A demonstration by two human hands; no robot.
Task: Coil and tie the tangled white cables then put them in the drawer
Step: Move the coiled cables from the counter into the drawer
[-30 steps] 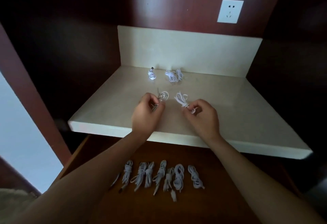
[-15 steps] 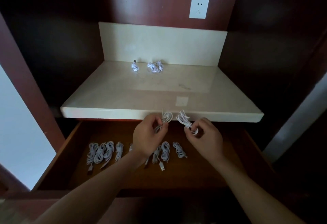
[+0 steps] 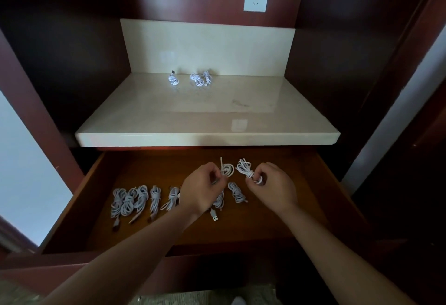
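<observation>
Your left hand point(image 3: 202, 189) pinches one tied coil point(image 3: 227, 169), your right hand point(image 3: 272, 189) a second coil point(image 3: 245, 169), grips closed, above the drawer point(image 3: 149, 169) at lower centre; a row of coils point(image 3: 135, 199) lies inside, a few bundles point(image 3: 198, 79) are left on the worktop point(image 3: 217, 116)

Both bare forearms reach forward from the lower edge of the view, side by side and apart. The left hand point(image 3: 201, 191) curls its fingers and pinches a small cable coil point(image 3: 228, 169) at the fingertips. The right hand point(image 3: 274, 190), knuckles up, pinches a second coil point(image 3: 244, 167).
</observation>
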